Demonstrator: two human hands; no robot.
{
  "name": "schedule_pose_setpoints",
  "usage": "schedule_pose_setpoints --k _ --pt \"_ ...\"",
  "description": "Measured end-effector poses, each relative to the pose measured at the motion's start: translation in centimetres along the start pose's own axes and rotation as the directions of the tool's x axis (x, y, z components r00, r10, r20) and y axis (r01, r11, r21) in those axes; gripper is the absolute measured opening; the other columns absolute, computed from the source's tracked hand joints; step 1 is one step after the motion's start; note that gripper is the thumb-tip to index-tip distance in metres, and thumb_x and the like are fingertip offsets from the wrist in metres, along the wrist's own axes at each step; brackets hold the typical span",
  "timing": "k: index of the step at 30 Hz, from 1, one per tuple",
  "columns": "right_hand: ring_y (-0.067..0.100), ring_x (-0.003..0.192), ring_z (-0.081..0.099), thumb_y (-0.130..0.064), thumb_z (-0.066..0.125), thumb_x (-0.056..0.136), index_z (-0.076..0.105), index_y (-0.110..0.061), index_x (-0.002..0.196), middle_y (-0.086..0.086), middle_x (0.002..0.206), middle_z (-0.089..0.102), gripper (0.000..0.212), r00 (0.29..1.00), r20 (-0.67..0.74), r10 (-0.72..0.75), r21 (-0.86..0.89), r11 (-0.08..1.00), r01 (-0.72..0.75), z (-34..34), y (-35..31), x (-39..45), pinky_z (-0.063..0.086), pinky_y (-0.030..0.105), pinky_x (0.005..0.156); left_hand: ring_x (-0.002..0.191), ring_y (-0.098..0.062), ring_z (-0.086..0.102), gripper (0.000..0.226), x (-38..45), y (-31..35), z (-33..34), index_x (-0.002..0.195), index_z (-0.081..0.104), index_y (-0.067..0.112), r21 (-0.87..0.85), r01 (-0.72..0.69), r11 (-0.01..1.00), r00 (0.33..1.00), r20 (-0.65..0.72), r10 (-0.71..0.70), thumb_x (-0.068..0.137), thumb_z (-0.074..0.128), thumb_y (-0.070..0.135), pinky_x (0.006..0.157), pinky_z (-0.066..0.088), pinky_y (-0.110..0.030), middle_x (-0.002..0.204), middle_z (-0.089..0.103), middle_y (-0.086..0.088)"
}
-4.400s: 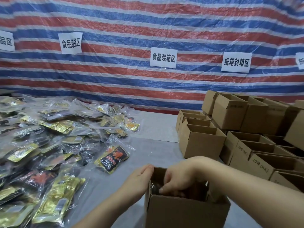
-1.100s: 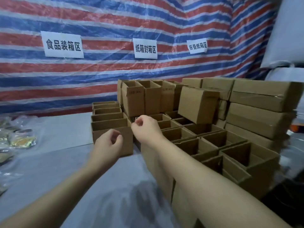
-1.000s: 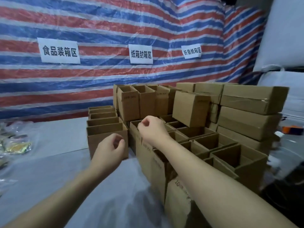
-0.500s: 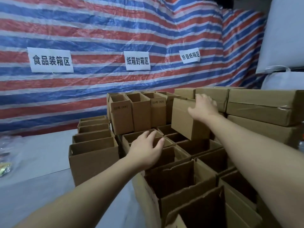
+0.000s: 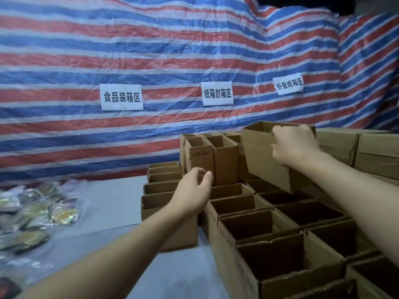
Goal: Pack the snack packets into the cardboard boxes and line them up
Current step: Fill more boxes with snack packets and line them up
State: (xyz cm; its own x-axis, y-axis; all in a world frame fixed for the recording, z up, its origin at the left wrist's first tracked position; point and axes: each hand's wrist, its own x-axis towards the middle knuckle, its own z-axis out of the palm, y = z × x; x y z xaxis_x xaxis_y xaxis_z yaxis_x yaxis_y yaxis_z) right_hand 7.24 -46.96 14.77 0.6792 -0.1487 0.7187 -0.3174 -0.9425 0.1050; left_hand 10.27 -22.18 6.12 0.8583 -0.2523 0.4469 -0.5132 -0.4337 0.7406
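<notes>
Cardboard, brown and open-topped: we are gripping one empty box (image 5: 267, 160) with our right hand (image 5: 294, 145) to fetch it for packing, our left hand (image 5: 192, 194) hovering relaxed, holding nothing.

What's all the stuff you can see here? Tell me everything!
Open boxes: many, brown, in rows on the table, centre and right.
Lifted box: one, brown, in the right hand above the rows.
Closed boxes: several, brown, stacked far right.
Snack packets: a pile, gold and dark, left.
Table: grey.
Tarp: red, white, blue stripes, behind.
Signs: three, white, on the tarp.
Left hand: empty, over the boxes.
Right hand: grips the lifted box.
</notes>
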Motion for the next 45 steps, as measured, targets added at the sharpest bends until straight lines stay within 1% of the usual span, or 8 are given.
schedule_pose_setpoints --k 8,13,18,24,28,31,36,45 --pt "0.01 0.093 0.054 -0.039 0.067 0.093 0.046 -0.038 0.106 -0.013 0.099 0.054 0.025 0.925 0.049 -0.376 0.543 0.787 0.291 -11.0 -13.7 -8.3 0.052 0.032 0.082 0.098 -0.013 0.059 0.042 -6.6 1.4 -16.8 0.121 0.054 0.02 -0.145 0.187 0.972 0.933 -0.284 -0.222 0.101 0.037 0.052 0.09 0.051 -0.038 0.111 0.059 0.004" --pt "0.004 0.086 0.059 -0.043 0.064 0.095 0.048 -0.042 0.109 -0.02 0.1 0.058 0.021 0.743 0.061 -0.666 0.686 0.569 0.453 -12.9 -22.9 -15.7 0.053 0.018 0.07 0.113 -0.022 0.058 0.044 -14.0 -3.2 -23.9 0.128 0.056 0.021 -0.247 0.354 0.902 0.908 -0.141 -0.395 0.097 0.051 0.052 0.102 0.048 -0.047 0.124 0.06 -0.003" --pt "0.007 0.097 0.051 -0.046 0.059 0.097 0.049 -0.044 0.111 -0.024 0.102 0.053 0.017 0.612 0.128 -0.78 0.715 0.5 0.489 -10.2 -27.6 -21.7 0.043 0.014 0.074 0.1 -0.019 0.063 0.035 -21.3 -10.4 -26.0 0.133 0.051 0.029 -0.415 0.556 0.721 0.814 0.095 -0.573 0.099 0.055 0.034 0.066 0.051 -0.031 0.127 0.06 0.001" --pt "-0.003 0.105 0.047 -0.044 0.064 0.093 0.052 -0.044 0.103 -0.025 0.1 0.054 0.016 0.455 0.292 -0.841 0.792 0.479 0.378 -6.7 -29.2 -25.2 0.049 0.026 0.092 0.138 -0.021 0.041 0.056 -25.6 -15.9 -24.7 0.152 0.034 0.029 -0.377 0.63 0.679 0.758 0.105 -0.644 0.1 0.048 0.012 0.113 0.039 -0.042 0.158 0.032 0.001" --pt "0.0 0.098 0.054 -0.073 0.046 0.086 0.054 -0.044 0.091 -0.025 0.101 0.054 0.032 0.594 0.236 -0.769 0.846 0.464 0.264 -6.8 -30.2 -24.7 0.05 0.024 0.079 0.106 -0.007 0.054 0.046 -25.1 -15.8 -23.6 0.136 0.045 0.032 -0.251 0.61 0.751 0.775 -0.006 -0.632 0.099 0.037 0.007 0.101 0.047 -0.035 0.124 0.052 0.005" --pt "-0.004 0.116 0.048 -0.068 0.034 0.095 0.052 -0.051 0.116 -0.033 0.12 0.048 0.032 0.747 0.244 -0.618 0.837 0.523 0.159 -6.3 -32.0 -23.5 0.045 0.027 0.099 0.092 -0.004 0.054 0.039 -25.0 -15.4 -23.0 0.118 0.049 0.03 -0.188 0.61 0.77 0.777 -0.051 -0.628 0.095 0.034 0.003 0.076 0.047 -0.024 0.103 0.057 0.008" --pt "0.008 0.105 0.058 -0.057 0.034 0.103 0.057 -0.035 0.123 -0.013 0.116 0.063 0.038 0.597 0.524 -0.608 0.691 0.713 0.119 -3.9 -34.0 -23.5 0.051 0.036 0.093 0.085 -0.001 0.047 0.032 -25.3 -14.7 -23.0 0.106 0.047 0.028 -0.091 0.581 0.809 0.805 -0.084 -0.588 0.096 0.032 0.001 0.066 0.036 -0.012 0.104 0.055 0.004" --pt "0.008 0.098 0.053 -0.053 0.035 0.102 0.052 -0.035 0.118 -0.014 0.104 0.054 0.029 0.58 0.538 -0.611 0.654 0.737 0.169 -3.2 -34.4 -23.2 0.049 0.035 0.088 0.095 -0.013 0.05 0.036 -25.2 -14.5 -23.2 0.124 0.047 0.021 -0.013 0.587 0.809 0.807 -0.067 -0.587 0.096 0.032 0.004 0.065 0.036 -0.014 0.116 0.056 -0.003"
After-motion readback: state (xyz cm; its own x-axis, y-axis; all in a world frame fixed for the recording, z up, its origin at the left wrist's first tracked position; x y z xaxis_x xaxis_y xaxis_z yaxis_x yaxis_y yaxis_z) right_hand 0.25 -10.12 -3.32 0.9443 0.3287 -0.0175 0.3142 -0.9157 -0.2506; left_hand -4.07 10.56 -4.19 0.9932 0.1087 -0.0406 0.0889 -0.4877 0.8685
